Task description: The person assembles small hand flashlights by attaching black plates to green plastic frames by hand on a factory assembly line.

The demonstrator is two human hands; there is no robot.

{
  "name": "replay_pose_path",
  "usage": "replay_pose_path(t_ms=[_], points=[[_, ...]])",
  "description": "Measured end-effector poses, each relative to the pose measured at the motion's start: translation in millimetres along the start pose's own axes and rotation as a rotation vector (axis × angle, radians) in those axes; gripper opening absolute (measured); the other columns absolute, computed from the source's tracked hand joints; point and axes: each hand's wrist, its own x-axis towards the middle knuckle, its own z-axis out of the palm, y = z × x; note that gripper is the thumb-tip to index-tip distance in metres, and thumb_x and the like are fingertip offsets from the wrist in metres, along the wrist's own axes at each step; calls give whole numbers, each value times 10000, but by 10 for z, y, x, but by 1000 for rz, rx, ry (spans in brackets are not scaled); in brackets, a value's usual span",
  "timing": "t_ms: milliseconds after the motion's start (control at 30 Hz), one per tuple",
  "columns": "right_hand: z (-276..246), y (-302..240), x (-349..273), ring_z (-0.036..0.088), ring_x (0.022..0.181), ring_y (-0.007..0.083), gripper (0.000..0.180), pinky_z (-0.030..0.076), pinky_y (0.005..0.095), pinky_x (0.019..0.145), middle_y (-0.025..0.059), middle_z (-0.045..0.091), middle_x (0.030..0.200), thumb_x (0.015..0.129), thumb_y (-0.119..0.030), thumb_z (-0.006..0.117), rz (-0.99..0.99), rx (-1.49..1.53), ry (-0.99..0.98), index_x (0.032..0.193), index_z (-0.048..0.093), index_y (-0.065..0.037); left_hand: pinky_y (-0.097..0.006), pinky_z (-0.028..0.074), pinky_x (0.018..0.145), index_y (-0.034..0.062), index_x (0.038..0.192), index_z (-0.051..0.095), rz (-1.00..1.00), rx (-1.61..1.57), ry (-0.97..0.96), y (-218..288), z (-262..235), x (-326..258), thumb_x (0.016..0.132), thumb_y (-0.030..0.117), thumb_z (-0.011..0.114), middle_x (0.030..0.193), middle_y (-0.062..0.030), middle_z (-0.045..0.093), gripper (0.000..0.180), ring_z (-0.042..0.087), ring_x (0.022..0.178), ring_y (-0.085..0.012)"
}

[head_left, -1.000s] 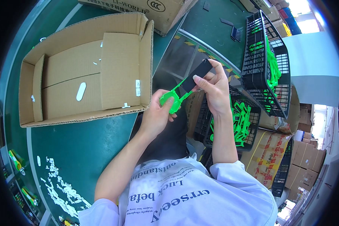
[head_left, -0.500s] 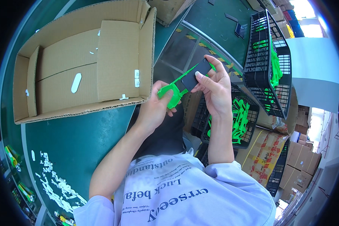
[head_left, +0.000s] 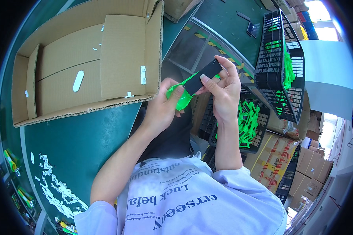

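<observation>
A bright green plastic part is gripped in my left hand, its thumb pressed at the joint with a flat black rectangular piece. My right hand pinches the far end of that black piece between thumb and fingers. The black piece lies against the green part and covers much of its upper portion. Both hands are held above my lap, beside the right wall of an open cardboard box. How the two pieces fit together is hidden by my fingers.
Inside the box lie a white oval piece and a few small white bits. Loose white parts are scattered on the green table at lower left. Black crates with green parts stand at right, near a taped carton.
The black piece has slid down along the green part toward my left hand, covering more of it. My left thumb has shifted up onto the black piece's lower end.
</observation>
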Motion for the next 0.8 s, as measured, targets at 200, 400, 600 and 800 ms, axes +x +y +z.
replay_pose_path(t_ms=[200, 400, 600, 800], points=[[3, 38, 2, 666, 733, 160, 541, 619, 308, 610, 140, 574, 1003, 820, 93, 657, 0, 17, 11, 1295, 400, 52, -238, 467, 529, 77, 1044, 503, 12, -8, -3, -4, 7, -3, 996, 434, 521, 807, -38, 602, 360, 602, 648, -100], [28, -4, -44, 671, 748, 159, 559, 616, 295, 630, 134, 564, 1012, 807, 117, 663, -89, -79, 23, 1293, 405, 20, -233, 465, 517, 73, 1029, 516, 14, -16, 1, -11, 16, 1, 996, 418, 532, 796, -37, 602, 347, 601, 638, -98], [83, 66, -164, 685, 718, 166, 530, 581, 275, 612, 122, 633, 1004, 799, 100, 694, -323, -304, 53, 1265, 466, -15, -233, 473, 505, 61, 1036, 524, -3, 17, 29, -16, 12, 14, 1003, 386, 533, 786, -45, 609, 327, 612, 613, -100], [142, 256, -274, 686, 687, 176, 423, 570, 261, 615, 148, 655, 1061, 768, 42, 755, -691, -615, 118, 1145, 566, 18, -233, 472, 495, 52, 1072, 522, 15, 10, 29, -51, 3, 12, 1001, 341, 549, 798, -52, 621, 299, 615, 601, -102]])
